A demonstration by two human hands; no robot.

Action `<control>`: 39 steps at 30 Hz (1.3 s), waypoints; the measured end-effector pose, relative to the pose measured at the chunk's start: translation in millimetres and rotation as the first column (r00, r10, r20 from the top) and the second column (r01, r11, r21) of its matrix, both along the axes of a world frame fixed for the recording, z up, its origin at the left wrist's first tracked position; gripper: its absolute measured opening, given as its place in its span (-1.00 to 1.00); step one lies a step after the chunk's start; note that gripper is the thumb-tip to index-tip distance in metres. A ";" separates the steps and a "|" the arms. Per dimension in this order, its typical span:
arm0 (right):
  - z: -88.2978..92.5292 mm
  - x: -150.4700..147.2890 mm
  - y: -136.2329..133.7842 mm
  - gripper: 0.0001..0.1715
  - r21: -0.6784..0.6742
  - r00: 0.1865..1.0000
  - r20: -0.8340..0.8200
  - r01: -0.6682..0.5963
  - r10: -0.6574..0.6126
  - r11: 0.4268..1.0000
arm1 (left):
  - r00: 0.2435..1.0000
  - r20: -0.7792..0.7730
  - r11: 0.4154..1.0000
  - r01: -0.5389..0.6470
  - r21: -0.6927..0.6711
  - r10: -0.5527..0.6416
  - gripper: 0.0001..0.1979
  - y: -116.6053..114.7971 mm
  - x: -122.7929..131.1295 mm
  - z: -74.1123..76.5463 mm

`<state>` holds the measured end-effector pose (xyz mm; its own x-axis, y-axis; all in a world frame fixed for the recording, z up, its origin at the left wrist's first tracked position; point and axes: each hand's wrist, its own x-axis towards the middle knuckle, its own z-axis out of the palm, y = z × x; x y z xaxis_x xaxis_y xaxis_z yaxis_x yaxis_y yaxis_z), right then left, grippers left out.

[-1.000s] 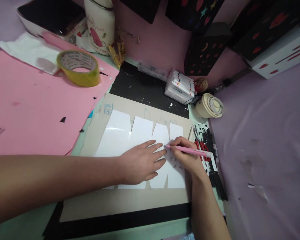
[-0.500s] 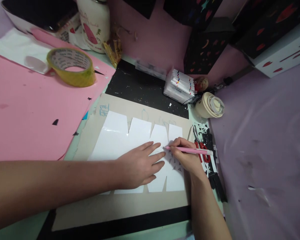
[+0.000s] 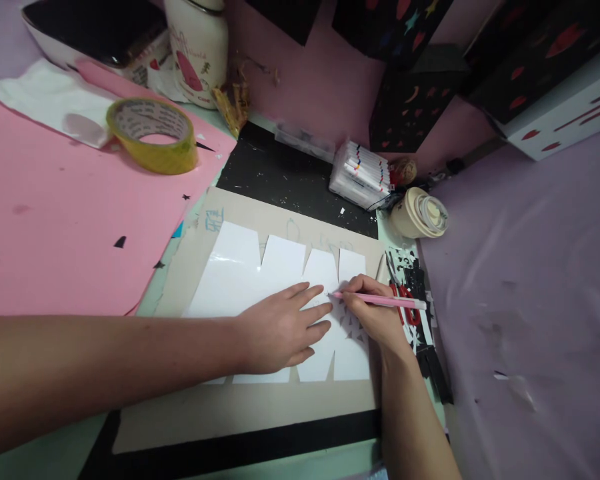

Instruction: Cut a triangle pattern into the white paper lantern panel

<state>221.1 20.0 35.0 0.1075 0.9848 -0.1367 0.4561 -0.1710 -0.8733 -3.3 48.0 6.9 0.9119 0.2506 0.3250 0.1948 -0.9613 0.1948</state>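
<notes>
My left hand [image 3: 285, 328] lies flat with fingers spread on a white sheet of paper [image 3: 230, 280] that has V-shaped notches along its top and bottom edges. In my right hand [image 3: 373, 310] is a pink pen [image 3: 385, 300], pinched between thumb and fingers. Its tip touches the sheet just beyond the left fingertips. Small dark triangles show on the paper by the right hand, partly covered by it. Under the sheet is a beige board [image 3: 180, 417] with faint blue marks near its top edge.
A roll of yellow tape [image 3: 173, 157] stands on pink paper [image 3: 70, 227] at left. Behind are black card [image 3: 290, 180], a box of markers [image 3: 360, 175] and a lidded cup [image 3: 417, 213]. Red-handled scissors [image 3: 406, 307] lie among scraps at right. Decorated black boxes [image 3: 415, 100] stand at the back.
The camera view has shifted slightly, so items at the left appear a little further right. Both hands and the pen keep nearly the same place on the sheet.
</notes>
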 end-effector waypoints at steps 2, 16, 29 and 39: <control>0.0 0.0 -0.3 -0.85 0.011 1.000 0.000 -0.008 0.008 1.000 | 1.000 -0.004 1.000 0.001 0.002 -0.001 -0.57 0.3 0.3 -0.4; -0.2 1.0 -1.0 -0.86 0.038 1.000 0.019 -0.004 0.003 0.999 | 1.000 0.004 1.000 0.000 0.013 0.000 -0.57 -0.2 -0.2 -1.6; 0.2 0.3 -1.4 -0.87 0.026 0.999 0.023 -0.030 0.030 0.999 | 1.000 -0.009 1.000 -0.003 0.020 0.003 -0.56 -0.3 1.5 -2.4; -0.9 -0.1 -1.1 -0.86 0.029 1.000 0.010 -0.010 0.010 1.000 | 1.000 0.006 1.000 0.002 0.008 -0.003 -0.57 -0.1 0.7 -0.7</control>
